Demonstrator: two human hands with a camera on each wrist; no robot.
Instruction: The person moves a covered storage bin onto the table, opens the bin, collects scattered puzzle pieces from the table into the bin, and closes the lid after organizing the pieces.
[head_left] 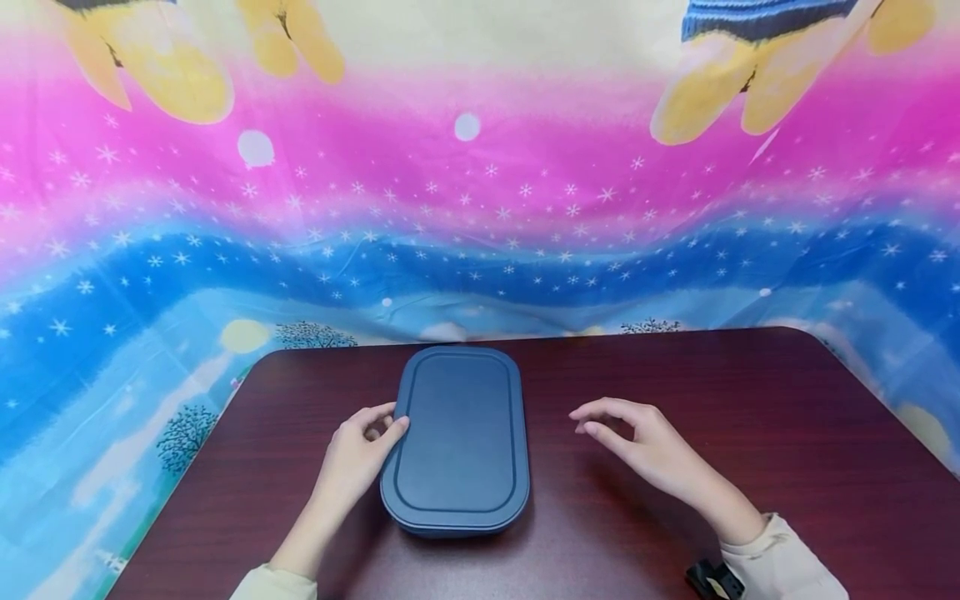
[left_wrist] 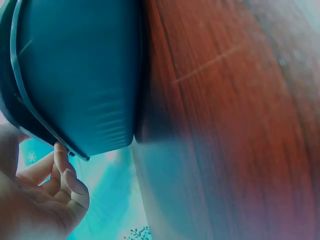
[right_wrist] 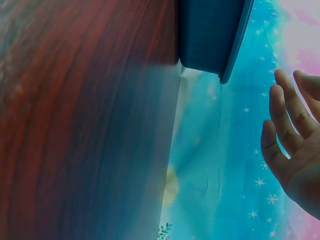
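Note:
A dark blue-grey lidded box (head_left: 459, 433), oblong with rounded corners, stands on the table with its lid on. My left hand (head_left: 363, 446) pinches the lid's left rim, thumb on top and fingers below the edge. In the left wrist view, those fingers (left_wrist: 61, 157) touch the underside of the rim beside the ribbed side wall. To the right of the box, and apart from it, my right hand (head_left: 637, 433) hovers above the table with fingers slightly bent and nothing in them. The right wrist view shows this hand (right_wrist: 300, 135) with its fingers spread. The box's inside is hidden.
The dark red-brown wooden table (head_left: 787, 425) has rounded far corners, and the box stands close to its far edge. Behind it hangs a pink and blue cloth (head_left: 480, 200) with snowflakes. A black strap-like device (head_left: 714, 579) sits at the right sleeve.

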